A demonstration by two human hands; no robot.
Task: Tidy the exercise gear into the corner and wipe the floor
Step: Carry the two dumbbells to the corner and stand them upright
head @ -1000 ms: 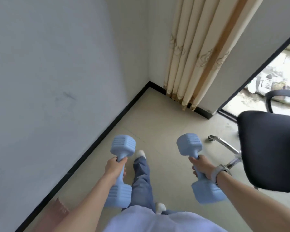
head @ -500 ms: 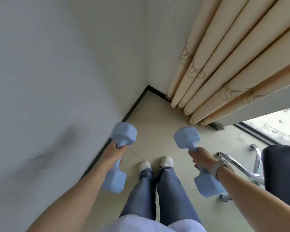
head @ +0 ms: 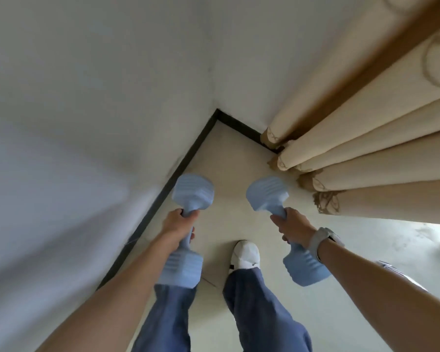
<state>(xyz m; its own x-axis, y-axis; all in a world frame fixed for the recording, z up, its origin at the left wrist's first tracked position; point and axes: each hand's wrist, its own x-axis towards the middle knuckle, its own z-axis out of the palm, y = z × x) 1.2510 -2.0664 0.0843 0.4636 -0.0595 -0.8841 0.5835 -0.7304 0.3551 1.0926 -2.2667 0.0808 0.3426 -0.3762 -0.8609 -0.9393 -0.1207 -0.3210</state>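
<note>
Step in hand: carrying gear to the corner. Left hand [head: 177, 224] wraps the handle of one blue dumbbell [head: 188, 224]; right hand [head: 294, 226] grips the other dumbbell [head: 280, 199], both off the floor [head: 239, 161]. Corner [head: 217, 115] lies just ahead, btwn wall and curtain [head: 353, 153]. Next, prob: lower both w/o hitting the skirting.

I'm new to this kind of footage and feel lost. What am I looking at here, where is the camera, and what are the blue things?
The camera sits on a person's head, looking down at their own arms and legs. There is no machine. The left hand grips one light-blue dumbbell by its handle, and the right hand grips another dumbbell. Both are held in the air above a pale floor near a room corner, with beige curtains to the right. A white shoe shows below.
</note>
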